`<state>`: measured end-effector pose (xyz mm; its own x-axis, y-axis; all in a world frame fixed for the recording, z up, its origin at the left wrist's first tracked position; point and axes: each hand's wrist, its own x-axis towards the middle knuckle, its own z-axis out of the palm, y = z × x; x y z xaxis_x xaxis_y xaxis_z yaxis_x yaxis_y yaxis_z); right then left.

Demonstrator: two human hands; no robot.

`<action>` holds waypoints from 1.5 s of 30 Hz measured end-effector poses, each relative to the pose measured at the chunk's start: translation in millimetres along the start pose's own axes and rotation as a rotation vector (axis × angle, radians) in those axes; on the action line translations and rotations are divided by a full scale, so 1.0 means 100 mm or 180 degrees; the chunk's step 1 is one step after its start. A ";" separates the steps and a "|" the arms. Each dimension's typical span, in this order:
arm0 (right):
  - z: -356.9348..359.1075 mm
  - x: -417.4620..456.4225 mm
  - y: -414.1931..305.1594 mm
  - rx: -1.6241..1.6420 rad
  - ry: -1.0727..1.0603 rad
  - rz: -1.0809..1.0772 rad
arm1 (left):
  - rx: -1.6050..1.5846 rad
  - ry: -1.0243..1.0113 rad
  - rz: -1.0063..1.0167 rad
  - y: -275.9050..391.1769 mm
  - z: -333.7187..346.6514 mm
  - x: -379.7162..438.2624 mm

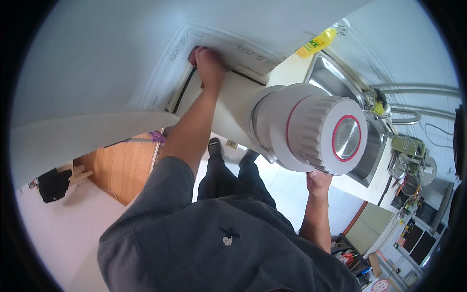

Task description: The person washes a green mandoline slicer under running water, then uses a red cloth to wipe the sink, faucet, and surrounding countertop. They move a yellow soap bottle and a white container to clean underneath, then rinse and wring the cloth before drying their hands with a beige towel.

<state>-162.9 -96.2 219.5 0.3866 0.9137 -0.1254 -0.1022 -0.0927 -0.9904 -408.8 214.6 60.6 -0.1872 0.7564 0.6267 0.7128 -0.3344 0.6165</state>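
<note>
My left hand (209, 69) reaches into the corner of the pale countertop (228, 93), where it meets the tiled wall. It grips a dark red cloth (193, 57) pressed into that corner; part of the hand is blurred. A large white lidded container (310, 124), with a ridged cap, a pink ring and a clear round window, tilts towards me above the counter. My right hand (318, 183) holds it low on the cap side, thumb showing and the other fingers hidden behind it.
A stainless steel double sink (368, 175) lies to the right behind the container, partly covered by it. Beside the sink stands a yellow bottle (316, 43) with writing. Utensils hang on a rack (408, 146) farther right. A wooden panel (116, 168) is at left.
</note>
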 end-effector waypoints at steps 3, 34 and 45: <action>-0.07 -0.01 0.08 0.0023 0.0010 0.0117 | -0.0660 0.0167 -0.0905 0.18 0.12 -0.09; 0.16 0.10 -0.18 -0.0001 -0.0349 0.0263 | -0.1650 0.1222 0.0960 1.64 -1.48 2.42; 0.35 0.19 -0.30 -0.0060 -0.0622 0.0346 | -0.0676 -0.0728 0.3011 2.02 -1.08 1.81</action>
<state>-184.5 -61.7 249.1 0.1890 0.9571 -0.2198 -0.1158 -0.2005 -0.9728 -371.5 223.3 350.2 0.5463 0.2092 0.8110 0.3612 -0.9325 -0.0028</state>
